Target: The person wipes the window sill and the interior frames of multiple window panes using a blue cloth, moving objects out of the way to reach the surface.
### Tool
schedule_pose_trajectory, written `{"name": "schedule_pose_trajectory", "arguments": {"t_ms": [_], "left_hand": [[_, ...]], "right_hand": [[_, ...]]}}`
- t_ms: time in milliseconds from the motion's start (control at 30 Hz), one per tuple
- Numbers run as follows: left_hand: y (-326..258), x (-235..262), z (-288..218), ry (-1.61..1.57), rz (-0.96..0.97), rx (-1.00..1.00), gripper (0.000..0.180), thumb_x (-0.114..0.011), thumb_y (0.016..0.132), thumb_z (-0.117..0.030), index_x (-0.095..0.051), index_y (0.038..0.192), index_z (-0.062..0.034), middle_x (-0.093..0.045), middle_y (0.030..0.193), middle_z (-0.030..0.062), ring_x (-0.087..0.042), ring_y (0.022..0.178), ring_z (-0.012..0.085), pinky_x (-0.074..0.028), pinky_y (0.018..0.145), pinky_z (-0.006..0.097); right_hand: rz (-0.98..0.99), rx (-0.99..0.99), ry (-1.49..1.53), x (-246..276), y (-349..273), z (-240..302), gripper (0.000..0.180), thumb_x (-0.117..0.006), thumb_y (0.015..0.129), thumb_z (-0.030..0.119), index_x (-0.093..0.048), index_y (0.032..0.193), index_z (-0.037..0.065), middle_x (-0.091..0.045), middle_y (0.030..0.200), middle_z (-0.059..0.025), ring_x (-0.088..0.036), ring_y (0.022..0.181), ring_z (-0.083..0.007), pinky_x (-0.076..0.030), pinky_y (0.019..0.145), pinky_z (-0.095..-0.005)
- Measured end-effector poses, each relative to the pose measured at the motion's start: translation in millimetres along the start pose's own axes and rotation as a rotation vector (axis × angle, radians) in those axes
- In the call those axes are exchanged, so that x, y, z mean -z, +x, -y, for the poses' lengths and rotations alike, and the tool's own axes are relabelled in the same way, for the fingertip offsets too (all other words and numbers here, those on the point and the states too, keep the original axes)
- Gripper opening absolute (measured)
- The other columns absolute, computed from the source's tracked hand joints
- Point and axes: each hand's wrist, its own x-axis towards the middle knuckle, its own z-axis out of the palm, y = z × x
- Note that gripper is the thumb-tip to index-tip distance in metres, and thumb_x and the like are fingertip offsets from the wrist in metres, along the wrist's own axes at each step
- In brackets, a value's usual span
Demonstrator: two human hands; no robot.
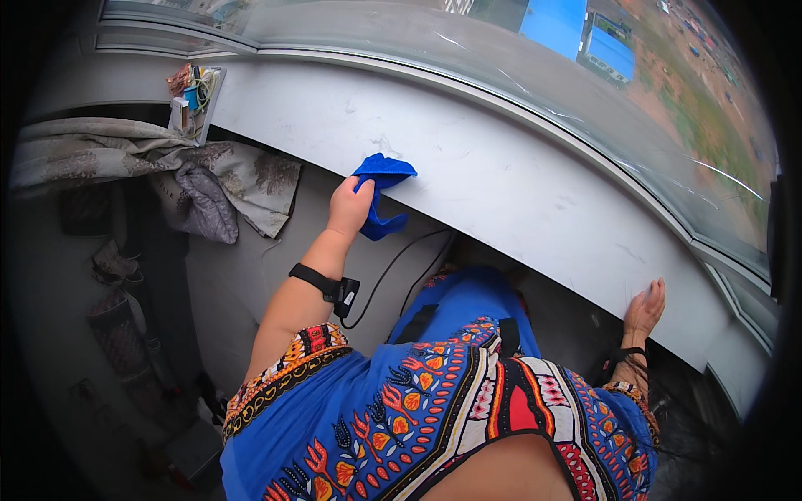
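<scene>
My left hand grips a blue cloth at the front edge of a white windowsill. Part of the cloth lies on the sill and part hangs down over its edge. Farther right along the same edge rests my right hand, its fingers stretched out and nothing in it. Faint grey smudges show on the sill's surface near the cloth.
A small holder of odds and ends stands at the sill's left end. Below it hang a patterned curtain and a grey quilted item. A window runs behind the sill. A black cable passes below my left arm.
</scene>
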Motion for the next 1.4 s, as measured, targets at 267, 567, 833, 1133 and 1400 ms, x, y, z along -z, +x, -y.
{"name": "schedule_pose_trajectory", "arguments": {"t_ms": [267, 567, 833, 1133, 1400], "left_hand": [[71.0, 102.7, -26.3, -0.873, -0.265, 0.007, 0.030, -0.060, 0.095, -0.030, -0.063, 0.109, -0.0036, -0.065, 0.107, 0.0058, -0.061, 0.099, 0.0180, -0.048, 0.088, 0.033], [166.9, 171.4, 52.4, 0.706, -0.367, -0.029, 0.076, -0.026, 0.098, -0.065, -0.035, 0.151, -0.0112, -0.021, 0.161, 0.0145, -0.013, 0.150, 0.0350, -0.013, 0.117, 0.058], [164.1, 135.1, 56.1, 0.832, -0.488, -0.368, 0.068, -0.039, 0.100, -0.051, -0.043, 0.143, 0.0017, -0.031, 0.154, 0.0248, -0.024, 0.146, 0.0386, -0.019, 0.118, 0.052], [138.0, 6.0, 0.6, 0.841, -0.307, -0.707, 0.064, -0.050, 0.094, -0.045, -0.047, 0.140, -0.0005, -0.035, 0.151, 0.0244, -0.026, 0.143, 0.0405, -0.019, 0.118, 0.052], [69.6, -76.3, -60.6, 0.759, -0.095, -0.698, 0.064, -0.050, 0.090, -0.045, -0.050, 0.138, -0.0024, -0.034, 0.152, 0.0233, -0.022, 0.145, 0.0383, -0.012, 0.120, 0.051]], "right_hand": [[0.229, -0.208, -0.074, -8.9, -51.9, -15.5, 0.040, -0.054, 0.092, 0.017, -0.050, 0.128, 0.000, -0.047, 0.143, -0.0183, -0.045, 0.130, -0.0373, -0.038, 0.109, -0.0445], [0.152, -0.409, 0.013, -29.1, -32.5, 44.2, 0.057, -0.054, 0.098, 0.036, -0.043, 0.133, -0.007, -0.037, 0.150, -0.0230, -0.038, 0.136, -0.0400, -0.034, 0.113, -0.0435], [-0.045, -0.436, 0.002, -39.4, -21.3, 95.4, 0.059, -0.053, 0.097, 0.037, -0.036, 0.140, 0.000, -0.034, 0.153, -0.0170, -0.028, 0.144, -0.0348, -0.024, 0.117, -0.0500], [0.030, -0.453, -0.029, -50.5, -2.7, 146.5, 0.062, -0.054, 0.095, 0.041, -0.038, 0.139, 0.001, -0.032, 0.154, -0.0147, -0.027, 0.145, -0.0328, -0.022, 0.118, -0.0513], [0.161, -0.284, 0.333, -52.8, 82.9, 247.7, 0.050, -0.054, 0.096, 0.040, -0.053, 0.126, 0.000, -0.041, 0.148, -0.0198, -0.034, 0.141, -0.0351, -0.026, 0.116, -0.0482]]}}
